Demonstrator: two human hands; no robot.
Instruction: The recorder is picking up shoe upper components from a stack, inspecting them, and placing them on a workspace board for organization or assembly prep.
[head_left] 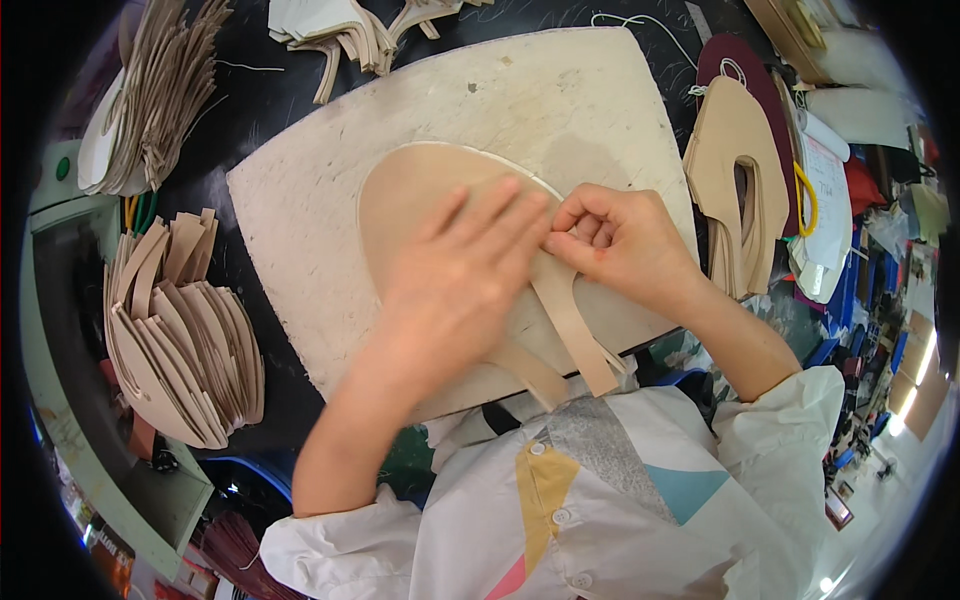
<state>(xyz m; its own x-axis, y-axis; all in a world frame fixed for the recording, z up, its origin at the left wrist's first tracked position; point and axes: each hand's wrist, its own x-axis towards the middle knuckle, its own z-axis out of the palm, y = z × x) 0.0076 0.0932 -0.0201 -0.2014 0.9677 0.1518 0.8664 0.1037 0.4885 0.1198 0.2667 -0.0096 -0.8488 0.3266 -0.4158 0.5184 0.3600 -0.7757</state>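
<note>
A beige shoe upper piece (408,200), rounded at its far end and with two strap-like tails toward me, lies on a pale worn board (300,270). A thin white edge shows along its far rim. My left hand (465,265) is blurred by motion, its fingers stretched out flat over the middle of the piece. On the piece's right edge, the thumb and forefinger of my right hand (625,240) are pinched together, the other fingers curled in. Whatever lies right under the left palm is hidden.
Stacked beige cut pieces (185,340) stand at the left, with a bundle of similar ones (165,100) behind. More beige pieces (735,180) lie right of the board, near papers (822,190) and a yellow ring (806,200). White-topped pieces (335,30) sit on the dark table beyond.
</note>
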